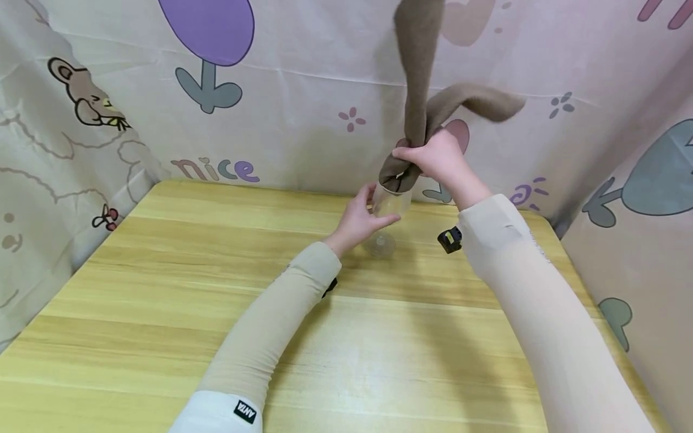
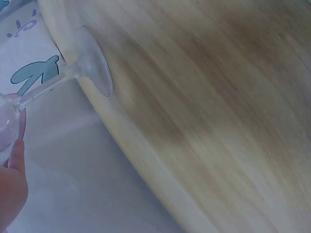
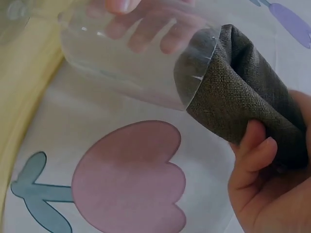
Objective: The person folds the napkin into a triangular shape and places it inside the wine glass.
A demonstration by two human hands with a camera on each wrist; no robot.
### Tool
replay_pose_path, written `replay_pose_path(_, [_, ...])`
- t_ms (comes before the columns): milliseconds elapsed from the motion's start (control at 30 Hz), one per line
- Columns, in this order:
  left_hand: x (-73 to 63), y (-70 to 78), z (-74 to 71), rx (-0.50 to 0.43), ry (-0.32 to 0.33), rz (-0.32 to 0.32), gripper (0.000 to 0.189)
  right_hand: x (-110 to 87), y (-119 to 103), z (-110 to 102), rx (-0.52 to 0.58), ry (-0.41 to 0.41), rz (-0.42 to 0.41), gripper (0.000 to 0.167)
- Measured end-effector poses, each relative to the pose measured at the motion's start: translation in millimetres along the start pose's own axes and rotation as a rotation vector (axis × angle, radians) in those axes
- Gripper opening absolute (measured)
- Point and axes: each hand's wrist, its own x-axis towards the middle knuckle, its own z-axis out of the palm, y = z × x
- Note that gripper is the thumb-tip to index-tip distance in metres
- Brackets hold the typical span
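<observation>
In the head view my left hand holds a clear wine glass by its bowl, thumb on the near side and fingers behind. The foot of the glass shows low over the tabletop in the left wrist view. My right hand grips a bunched grey-brown cloth just above the rim. Part of this cloth reaches a little way inside the mouth of the glass in the right wrist view. One tail of it stretches up past the top of the head view, another out to the right.
A wood-grain table spreads beneath both arms. Close behind the glass hangs a pale curtain printed with flowers, and more of it borders the table left and right. A small black device sits under my right cuff.
</observation>
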Motion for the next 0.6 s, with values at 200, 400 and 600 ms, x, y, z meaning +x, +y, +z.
replay_pose_path(200, [0.0, -1.6, 1.1, -0.008, 0.008, 0.026, 0.069, 2.0, 3, -3, -0.079, -0.029, 0.046, 0.05])
replay_pose_path(400, [0.5, -1.4, 1.2, -0.034, -0.011, 0.004, 0.069, 3.7, -1, -6, -0.187, -0.091, 0.043, 0.024])
replay_pose_path(600, [0.8, 1.5, 0.6, -0.026, -0.02, 0.003, 0.07, 7.7, -9, -8, -0.327, -0.175, 0.026, 0.011])
